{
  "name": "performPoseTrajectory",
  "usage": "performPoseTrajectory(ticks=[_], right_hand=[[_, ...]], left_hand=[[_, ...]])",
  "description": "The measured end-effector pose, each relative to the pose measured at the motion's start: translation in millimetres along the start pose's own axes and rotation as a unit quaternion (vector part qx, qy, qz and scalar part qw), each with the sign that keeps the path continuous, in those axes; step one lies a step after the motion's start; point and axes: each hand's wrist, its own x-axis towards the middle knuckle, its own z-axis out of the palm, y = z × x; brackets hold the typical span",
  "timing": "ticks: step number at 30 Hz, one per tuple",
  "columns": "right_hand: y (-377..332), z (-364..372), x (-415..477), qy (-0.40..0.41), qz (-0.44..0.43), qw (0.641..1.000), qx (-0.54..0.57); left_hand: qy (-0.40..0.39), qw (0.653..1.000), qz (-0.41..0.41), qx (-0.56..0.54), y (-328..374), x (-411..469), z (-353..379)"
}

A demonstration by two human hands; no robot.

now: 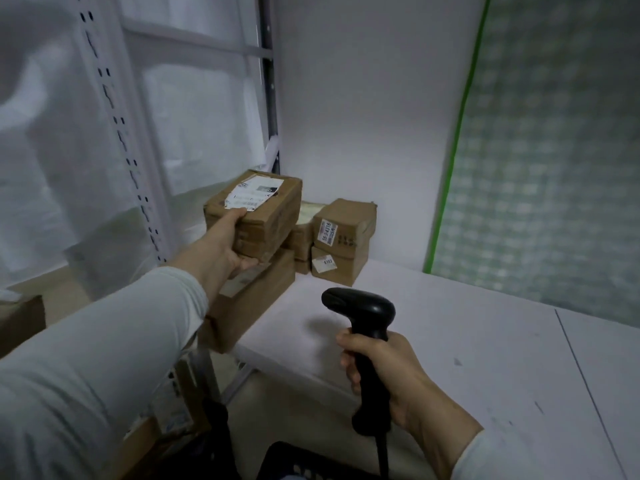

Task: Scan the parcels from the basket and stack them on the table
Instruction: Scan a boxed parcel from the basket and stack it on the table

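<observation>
Our left hand (225, 247): holds parcel (266, 209) by its near end, pointing to far-left corner of table (450, 341).
Our right hand (384, 368): grips barcode scanner (363, 306).

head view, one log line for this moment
left hand: grips parcel over box | right hand: grips scanner | table: more parcels at back

Parcel (263, 216): brown cardboard, white label (254, 194) with black print; the other parcels (346, 216) are the same brown. Scanner (367, 327) and basket (294, 459) are black; table (467, 341) white with faint grey marks, sleeve (104, 341) white. Hanging sheet (554, 150): pale green-and-white check, bright green edge strip (460, 133).
</observation>
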Motion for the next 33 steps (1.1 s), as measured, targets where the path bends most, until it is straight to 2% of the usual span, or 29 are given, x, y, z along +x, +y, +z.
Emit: performPoseTrajectory(ticks=[10, 20, 23, 27, 33], right_hand=[[1, -21, 74, -0.021, 0.028, 0.999, 0.007], [8, -35, 93, -0.024, 0.058, 0.998, -0.007], [9, -33, 90, -0.026, 0.049, 0.998, -0.007], [9, -29, 75, -0.024, 0.046, 0.999, -0.008], [11, -29, 26, 0.015, 0.054, 0.998, -0.029]], left_hand=[[0.000, 0.999, 0.021, 0.030, 8, 96, 70], [0.002, 0.996, 0.030, 0.079, 14, 159, 87], [0.023, 0.994, 0.053, 0.093, 11, 159, 86], [0.034, 0.991, 0.045, 0.123, -1, 143, 78], [-0.014, 0.953, 0.152, 0.261, -60, 82, 61]])
